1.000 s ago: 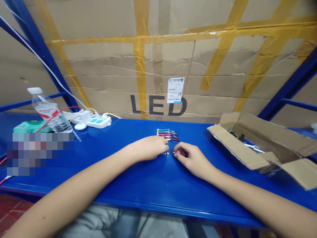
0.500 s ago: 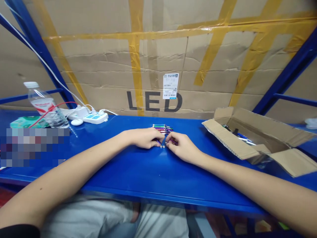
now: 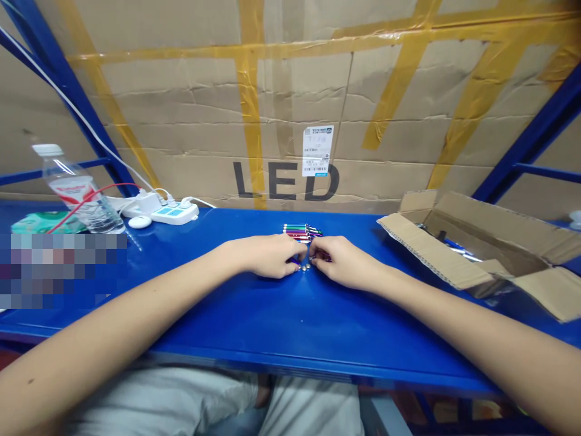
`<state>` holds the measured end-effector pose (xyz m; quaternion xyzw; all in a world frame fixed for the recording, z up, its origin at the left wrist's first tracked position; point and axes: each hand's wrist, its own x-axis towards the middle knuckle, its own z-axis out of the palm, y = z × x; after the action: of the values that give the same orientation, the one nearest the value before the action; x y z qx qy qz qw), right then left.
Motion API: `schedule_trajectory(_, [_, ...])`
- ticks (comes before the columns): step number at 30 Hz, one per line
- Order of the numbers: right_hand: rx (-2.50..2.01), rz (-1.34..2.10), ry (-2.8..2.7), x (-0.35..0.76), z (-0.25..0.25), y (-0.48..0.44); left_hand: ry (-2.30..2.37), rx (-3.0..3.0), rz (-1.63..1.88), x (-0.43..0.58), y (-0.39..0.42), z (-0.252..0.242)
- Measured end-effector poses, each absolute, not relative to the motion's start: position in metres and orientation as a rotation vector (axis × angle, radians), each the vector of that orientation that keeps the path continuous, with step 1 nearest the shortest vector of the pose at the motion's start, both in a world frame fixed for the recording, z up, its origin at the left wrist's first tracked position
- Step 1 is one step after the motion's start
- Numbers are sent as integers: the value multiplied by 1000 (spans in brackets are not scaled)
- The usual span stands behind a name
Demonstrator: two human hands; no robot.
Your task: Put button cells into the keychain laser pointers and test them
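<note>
My left hand point(image 3: 275, 257) rests over the blue table, its thumb and fingers pinched on a slim purple pen piece point(image 3: 295, 263) that mostly hides in the grip. Facing it, my right hand point(image 3: 339, 261) is closed on another slim dark purple piece point(image 3: 325, 258), largely covered by the fingers. The fingertips of both hands are close together. Between and just below them lie a few small silvery round pieces point(image 3: 305, 267). Directly behind the hands is a row of several shiny coloured pens point(image 3: 297, 229), side by side, partly hidden by the hands.
An open cardboard box point(image 3: 436, 254) holding pens stands at the right. At left are a water bottle point(image 3: 79, 191), a green packet point(image 3: 43, 222), a white power strip point(image 3: 175, 213) with cables and a white round object point(image 3: 140, 222). A large cardboard sheet point(image 3: 190, 133) backs the table point(image 3: 272, 327).
The view has shifted slightly, so most things appear a little to the right. Both hands stay fingertip to fingertip, with small finger movements around the purple pieces.
</note>
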<state>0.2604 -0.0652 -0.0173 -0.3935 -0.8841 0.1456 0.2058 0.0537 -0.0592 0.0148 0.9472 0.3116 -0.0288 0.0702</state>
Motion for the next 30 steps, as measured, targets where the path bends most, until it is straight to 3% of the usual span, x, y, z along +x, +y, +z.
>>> schedule_trajectory(20, [-1049,430,-2361,276,-33,-71,1268,2949,-177,56,-63,25])
schedule_trajectory(30, [-1134,228,-2385,271,-41,-81,1499,2679,82,50,-69,6])
